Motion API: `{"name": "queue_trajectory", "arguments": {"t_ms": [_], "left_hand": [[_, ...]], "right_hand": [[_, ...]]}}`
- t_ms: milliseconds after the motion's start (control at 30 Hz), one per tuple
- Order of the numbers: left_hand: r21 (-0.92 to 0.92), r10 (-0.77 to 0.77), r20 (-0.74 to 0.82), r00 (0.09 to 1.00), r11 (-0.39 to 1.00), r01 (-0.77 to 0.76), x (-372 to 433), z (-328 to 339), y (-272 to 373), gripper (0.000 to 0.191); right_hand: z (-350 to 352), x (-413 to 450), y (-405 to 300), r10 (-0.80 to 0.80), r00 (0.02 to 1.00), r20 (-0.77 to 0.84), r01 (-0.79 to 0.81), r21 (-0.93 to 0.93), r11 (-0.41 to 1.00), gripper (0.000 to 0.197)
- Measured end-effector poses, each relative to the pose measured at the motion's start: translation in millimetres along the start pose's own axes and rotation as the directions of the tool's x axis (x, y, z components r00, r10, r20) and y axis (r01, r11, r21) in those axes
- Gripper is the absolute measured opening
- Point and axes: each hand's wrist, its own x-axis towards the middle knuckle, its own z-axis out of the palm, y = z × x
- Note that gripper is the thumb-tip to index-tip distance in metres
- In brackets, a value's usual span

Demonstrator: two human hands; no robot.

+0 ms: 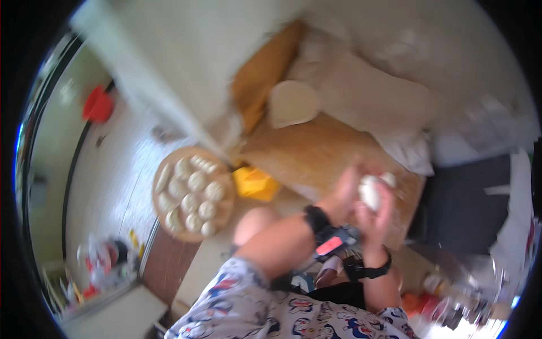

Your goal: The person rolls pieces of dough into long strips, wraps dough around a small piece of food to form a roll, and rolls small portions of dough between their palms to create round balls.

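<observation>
A lump of white dough (370, 194) is held between my two hands, above the near right part of a floured wooden board (309, 148). My left hand (348, 186) cups it from the left, and my right hand (380, 207) wraps it from the right with the fingers bent over it. Some of the dough shows past the right fingers. Motion blur hides the exact finger positions. To the left, a round wooden tray (230, 199) carries several pale dough pieces, mostly round, some long. A pale round disc (294, 104), its material unclear, lies at the board's far edge.
A yellow object (256, 183) lies between tray and board. Beyond the board are a brown flat piece (266, 72) and a pale cloth (377, 93). A dark panel (465, 203) stands right. A red bucket (98, 105) and plastic bags (101, 262) are at far left.
</observation>
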Motion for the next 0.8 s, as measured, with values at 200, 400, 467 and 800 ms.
{"name": "queue_trajectory", "arguments": {"t_ms": [200, 400, 467, 800], "left_hand": [[0.200, -0.042, 0.072, 0.997, 0.979, 0.027, 0.8, -20.3, -16.8, 0.037], [0.150, 0.012, 0.102, 0.995, 0.988, -0.027, 9.4, -11.8, -5.4, 0.056], [0.192, 0.025, 0.088, 0.996, 0.980, -0.042, 5.0, -15.6, -7.9, 0.056], [0.257, 0.051, 0.073, 0.996, 0.964, -0.068, 5.8, -4.5, -14.1, 0.054]], "right_hand": [[9.6, 38.0, 16.3, 0.114, 0.978, -0.173, -0.127, -0.065, 0.990, 0.044], [-3.8, -3.7, 3.5, -0.011, 0.998, -0.057, 0.007, -0.065, 0.998, 0.041], [6.8, 9.1, -10.0, 0.009, 0.997, -0.076, -0.017, -0.107, 0.994, 0.043], [-4.8, -6.7, 3.4, 0.033, 0.988, -0.149, -0.035, -0.012, 0.999, 0.044]]}}
